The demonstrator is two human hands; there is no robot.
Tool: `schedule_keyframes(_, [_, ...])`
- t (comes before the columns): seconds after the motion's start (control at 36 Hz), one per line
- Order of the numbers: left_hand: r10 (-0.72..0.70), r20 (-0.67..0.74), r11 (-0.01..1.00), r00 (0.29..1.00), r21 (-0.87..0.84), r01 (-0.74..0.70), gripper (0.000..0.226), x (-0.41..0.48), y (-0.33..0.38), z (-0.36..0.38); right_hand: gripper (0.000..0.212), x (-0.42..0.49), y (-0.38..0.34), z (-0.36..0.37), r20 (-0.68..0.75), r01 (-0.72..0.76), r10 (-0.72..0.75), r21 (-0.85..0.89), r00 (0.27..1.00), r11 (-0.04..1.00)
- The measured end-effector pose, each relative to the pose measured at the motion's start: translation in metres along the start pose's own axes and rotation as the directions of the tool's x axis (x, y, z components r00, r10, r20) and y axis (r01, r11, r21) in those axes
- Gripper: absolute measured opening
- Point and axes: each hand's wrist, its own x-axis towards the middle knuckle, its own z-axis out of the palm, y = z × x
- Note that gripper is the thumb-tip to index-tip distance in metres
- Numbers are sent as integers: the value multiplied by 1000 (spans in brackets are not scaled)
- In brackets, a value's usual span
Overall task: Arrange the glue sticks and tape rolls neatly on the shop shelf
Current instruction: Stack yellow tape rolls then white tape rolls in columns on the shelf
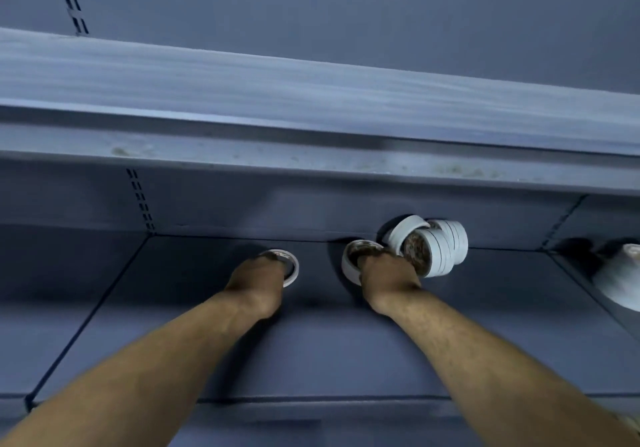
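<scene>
The blue shelf (194,342) carried a row of tape rolls (438,247) lying on edge against the back wall, right of centre. The right hand (388,278) gripped the nearer tape roll (348,268) just beside that row, fingers curled into its core. The left hand (258,282) gripped a single tape roll (293,266) well apart to the left; its finger spread could not be determined.
</scene>
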Motion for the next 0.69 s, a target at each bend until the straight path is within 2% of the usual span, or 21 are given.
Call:
schedule_keyframes(0.17, [20, -8, 1000, 1000, 15, -20, 25, 4, 0, -3, 31, -1, 2, 2, 7, -21, 21, 1, 1000, 1000])
schedule_keyframes(0.42, [7, -36, 998, 999, -58, -9, 26, 3, -3, 0, 21, 0, 6, 7, 8, -21, 21, -12, 1000, 1000])
schedule_keyframes(0.47, [-1, -36, 997, 999, -77, -2, 30, 4, -4, 2, 17, 1, 6, 7, 6, -13, 13, -2, 1000, 1000])
schedule_keyframes(0.56, [-6, -33, 996, 999, -90, 3, 21, 2, -2, -1, 10, 1, 6, 2, -15, 14, -13, 38, 1000, 999])
schedule_keyframes(0.69, [-50, -55, 986, 997, -159, 41, 22, -1, -2, -6, 10, 1, 6, -10, -56, 87, -83, 67, 995, 994])
